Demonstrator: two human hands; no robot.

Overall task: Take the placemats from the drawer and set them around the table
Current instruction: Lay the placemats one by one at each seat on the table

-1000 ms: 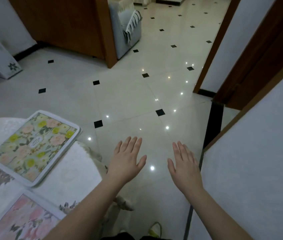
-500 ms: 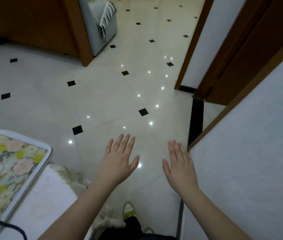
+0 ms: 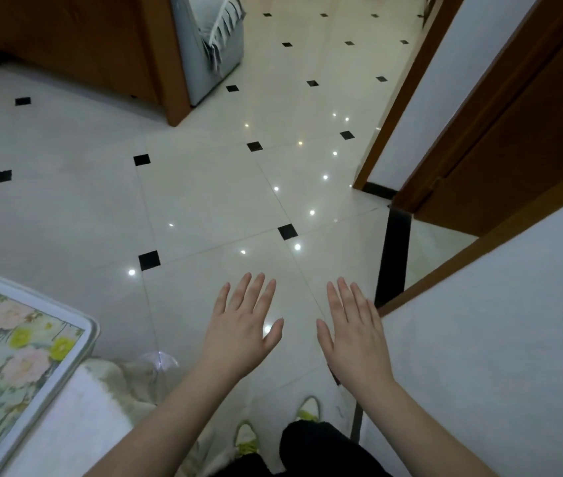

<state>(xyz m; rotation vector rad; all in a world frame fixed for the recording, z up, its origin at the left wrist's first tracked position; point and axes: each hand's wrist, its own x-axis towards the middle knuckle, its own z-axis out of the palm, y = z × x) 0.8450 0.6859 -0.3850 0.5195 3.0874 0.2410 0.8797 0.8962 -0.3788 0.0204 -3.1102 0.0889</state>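
Cream floor tiles [image 3: 204,201] with small black diamond insets fill most of the head view, dotted with bright reflections of ceiling lights. Both hands are held out, palms down, above this floor and are touching nothing. The left hand [image 3: 242,330] is seen with its fingers straight and slightly spread, the thumb angled out to the right; nothing is held in its grip. The right hand [image 3: 355,333] is held the same way just beside it, fingers straight and close together, its grip likewise empty.

One floral placemat [image 3: 15,359], printed with pink and yellow-green flowers inside a white border, is seen at the lower left, lying flat on the white-covered surface [image 3: 77,418]. Its far corner reaches close to the edge of that surface. It is well apart from both hands.

Below the forearms, dark trousers [image 3: 314,445] and two light shoes with yellow-green trim [image 3: 309,409] are visible on the floor. A white wall [image 3: 500,339] with brown wooden trim occupies the right side, and a brown door frame [image 3: 407,94] stands beyond it. A brown wooden cabinet [image 3: 77,43] is seen at the upper left, with a grey upholstered seat [image 3: 211,46] just beside it.
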